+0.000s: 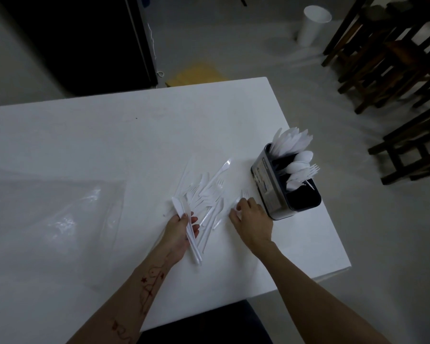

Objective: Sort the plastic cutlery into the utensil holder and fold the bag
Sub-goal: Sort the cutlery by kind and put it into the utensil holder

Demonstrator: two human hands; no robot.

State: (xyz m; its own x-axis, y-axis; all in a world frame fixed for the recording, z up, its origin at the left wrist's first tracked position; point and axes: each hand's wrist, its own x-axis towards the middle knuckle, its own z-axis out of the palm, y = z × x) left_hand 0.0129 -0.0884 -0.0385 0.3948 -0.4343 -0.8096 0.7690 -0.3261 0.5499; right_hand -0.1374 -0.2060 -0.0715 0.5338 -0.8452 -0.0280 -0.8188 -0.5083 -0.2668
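A: How is the cutlery held at this point?

B: A small bundle of knives point(190, 230) is clasped in the left hand point(181, 232), the fingers curled round the handles with the blades pointing to the far side. The right hand point(250, 217) is lowered onto the desk point(109, 135), its fingertips closed on a fork point(243, 196) lying just left of the utensil holder point(287, 184). How firmly the fork is pinched cannot be told; the white plastic is lost against the white top.

A: And where is the rest placed?

B: A loose pile of cutlery point(206, 192) is left between the two hands. The utensil holder is stood near the right edge of the desk, already partly filled, with knives in the far compartment, spoons and a few forks in the middle one, and the nearest compartment looking almost bare. The bag point(55, 219) is spread flat at the left, not yet folded.

A: What could be spoiled from here?

B: The fork may be missed or flicked away, being thin, flat and hard to lift off a smooth surface. The bundle in the left hand could be fanned out and dropped if the grip is loosened. The holder could be nudged toward the right edge by a careless reach, and pieces may be put in the wrong compartment
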